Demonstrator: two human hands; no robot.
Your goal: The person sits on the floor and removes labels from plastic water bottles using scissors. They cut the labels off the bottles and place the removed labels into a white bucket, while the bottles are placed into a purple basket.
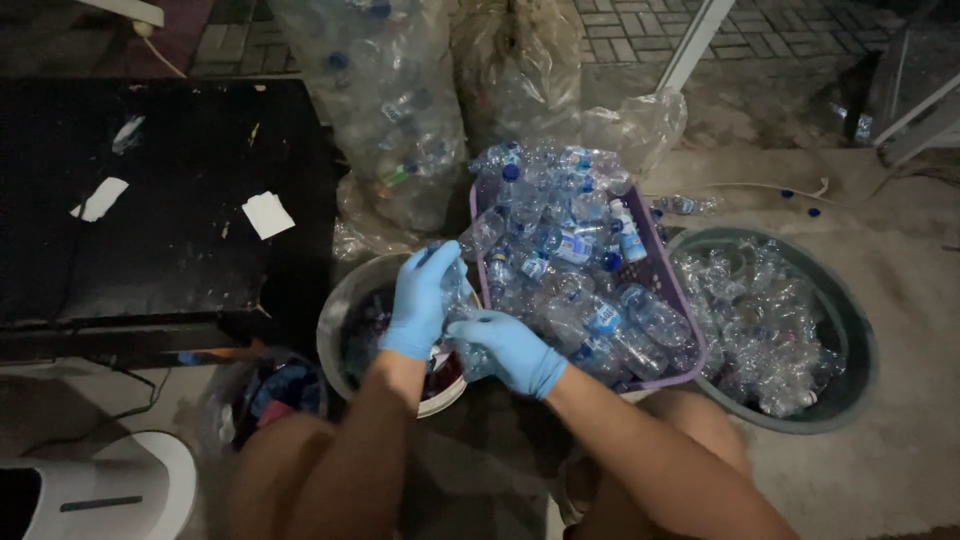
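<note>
Closest to me, the person's bare knees frame the work, and both forearms reach forward over the floor. The left hand (418,300), in a blue glove, has its fingers wrapped round the upper part of a clear plastic bottle (455,300), while the right hand (512,348), gloved the same, clamps the lower end; the bottle sits between them, held just above the rim of a round grey bucket (340,310), likely so that whatever comes off drops inside. The light is dim, so I cannot tell whether the bottle is being twisted or squeezed.

Beside the left knee stands a small bin (275,390) of dark, mixed scraps. Just right of the hands, a purple basket (690,335) is heaped with uncrushed bottles, close enough to pick from without shifting. Beyond it to the right, a wide dark tub (850,330) holds flattened clear plastic. Further back, tall transparent sacks (390,90) stuffed with bottles lean against each other, and a black table (170,200) with paper scraps stands to the left.
</note>
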